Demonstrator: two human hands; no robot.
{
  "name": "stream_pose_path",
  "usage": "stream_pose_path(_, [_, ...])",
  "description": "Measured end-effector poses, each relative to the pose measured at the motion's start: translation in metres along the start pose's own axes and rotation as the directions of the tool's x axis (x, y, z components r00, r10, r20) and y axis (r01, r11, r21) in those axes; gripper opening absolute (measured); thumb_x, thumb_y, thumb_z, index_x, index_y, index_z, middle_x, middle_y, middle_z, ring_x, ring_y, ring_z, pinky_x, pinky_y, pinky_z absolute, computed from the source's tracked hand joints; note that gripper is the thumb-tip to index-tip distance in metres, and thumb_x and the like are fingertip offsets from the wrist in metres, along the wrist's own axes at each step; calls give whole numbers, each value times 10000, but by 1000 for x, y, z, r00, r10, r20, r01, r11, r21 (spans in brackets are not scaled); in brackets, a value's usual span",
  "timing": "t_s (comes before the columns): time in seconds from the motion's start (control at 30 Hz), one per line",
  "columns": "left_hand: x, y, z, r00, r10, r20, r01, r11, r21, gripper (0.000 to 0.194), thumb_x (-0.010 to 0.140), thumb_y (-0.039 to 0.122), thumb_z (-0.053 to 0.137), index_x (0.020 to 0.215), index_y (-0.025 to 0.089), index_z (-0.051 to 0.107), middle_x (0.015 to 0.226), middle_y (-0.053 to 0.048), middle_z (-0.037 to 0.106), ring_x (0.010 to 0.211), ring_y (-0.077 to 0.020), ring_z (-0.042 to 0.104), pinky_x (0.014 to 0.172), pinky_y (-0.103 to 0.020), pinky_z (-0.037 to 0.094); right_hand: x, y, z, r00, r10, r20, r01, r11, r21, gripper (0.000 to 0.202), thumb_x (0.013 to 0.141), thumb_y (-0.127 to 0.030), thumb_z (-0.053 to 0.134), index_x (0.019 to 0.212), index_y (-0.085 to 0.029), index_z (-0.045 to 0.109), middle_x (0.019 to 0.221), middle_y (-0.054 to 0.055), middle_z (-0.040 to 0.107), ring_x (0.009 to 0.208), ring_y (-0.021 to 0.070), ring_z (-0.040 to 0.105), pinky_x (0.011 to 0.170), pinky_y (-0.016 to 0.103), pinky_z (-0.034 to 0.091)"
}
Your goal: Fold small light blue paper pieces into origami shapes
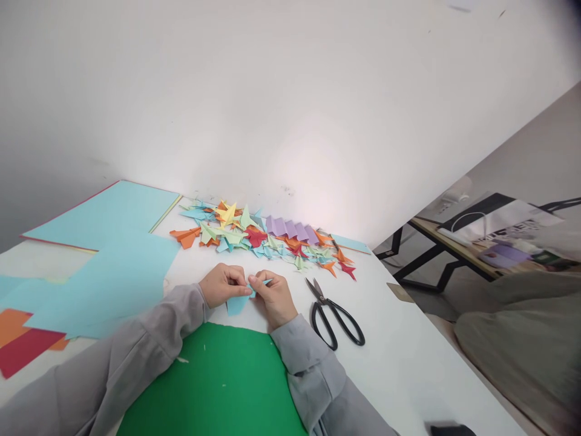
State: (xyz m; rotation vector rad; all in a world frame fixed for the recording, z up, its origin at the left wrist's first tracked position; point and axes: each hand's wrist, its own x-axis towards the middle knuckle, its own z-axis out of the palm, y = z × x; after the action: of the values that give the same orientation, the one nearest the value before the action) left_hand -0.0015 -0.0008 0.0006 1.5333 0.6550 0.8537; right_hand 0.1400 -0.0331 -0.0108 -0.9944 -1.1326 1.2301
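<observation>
Between both hands is a small piece of light blue paper (235, 305), partly folded, with its lower corner hanging below the fingers. My left hand (224, 284) pinches it between thumb and fingers. From the other side my right hand (273, 298) grips it too, its thumb near the left thumb. The fingers hide much of the folds. Black-handled scissors (336, 319) lie to the right of my right hand, blades slightly apart. Behind the hands spreads a pile of small folded paper shapes (227, 235) in several colours, some like paper planes. A purple zigzag-folded paper strip (291, 228) lies among them.
Large light blue sheets (104, 212) cover the table's left side. Orange and red paper pieces (31, 351) lie at the near left. A green sheet (222, 381) is below my forearms. The white wall (272, 91) borders the table's back. A second table (436, 233) stands at right.
</observation>
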Motion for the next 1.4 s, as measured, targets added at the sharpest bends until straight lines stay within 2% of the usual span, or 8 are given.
stream_pose_path(0.17, [2,1,-1,1000,-18,7,18,999,-46,194,535,256,737,485,116,613,528,34,463,502,-64,412,504,-221,303,0,1,1,995,89,-47,-83,991,102,340,641,-420,662,483,-157,515,383,-44,506,336,68,441,354,193,350])
stream_pose_path(0.3, [1,2,-1,997,-63,-32,60,993,-101,199,534,253,730,469,117,600,518,37,464,491,-66,414,496,-224,296,1,1,0,997,72,-8,-69,985,160,334,672,-439,632,520,-150,563,391,-29,528,347,75,472,377,197,372])
stream_pose_path(0.4, [1,4,-1,994,-101,-48,92,984,-154,233,507,261,743,444,113,574,503,40,470,489,-70,420,504,-227,304,1,2,-2,999,53,-10,-52,989,136,214,606,-328,713,570,-161,586,399,-48,540,351,71,477,387,191,374])
stream_pose_path(0.63, [0,6,0,995,-92,-32,88,990,-106,243,516,271,736,462,106,566,518,35,480,512,-74,426,528,-229,322,1,2,-2,999,50,-10,-49,994,95,217,634,-300,690,515,-159,576,387,-38,541,355,69,467,393,196,349])
stream_pose_path(0.93, [1,0,-3,1000,-6,13,6,1000,-11,253,600,346,687,546,107,623,571,17,494,551,-87,449,550,-234,346,1,2,-3,998,58,-29,-57,997,49,317,655,-368,668,450,-158,549,372,-31,522,361,77,454,414,220,371])
stream_pose_path(1.13, [1,2,-4,999,-44,11,44,997,-64,230,587,306,695,505,111,605,545,32,468,509,-66,405,503,-219,308,0,2,-2,998,49,-25,-48,998,29,370,669,-409,649,422,-155,545,361,-22,518,352,73,431,414,222,363])
stream_pose_path(1.3, [1,5,-6,994,-77,81,84,993,-89,205,572,277,699,496,110,607,531,30,471,506,-68,406,492,-220,301,-1,1,-2,999,39,-23,-39,999,21,410,692,-419,622,392,-157,525,331,-20,498,336,77,431,409,224,333])
stream_pose_path(1.4, [1,5,-7,991,-83,102,92,991,-94,220,557,277,709,476,109,592,526,31,467,501,-66,404,490,-219,301,-2,2,-3,998,41,-54,-41,999,-12,430,686,-423,626,371,-158,504,292,-35,448,298,61,371,373,218,268])
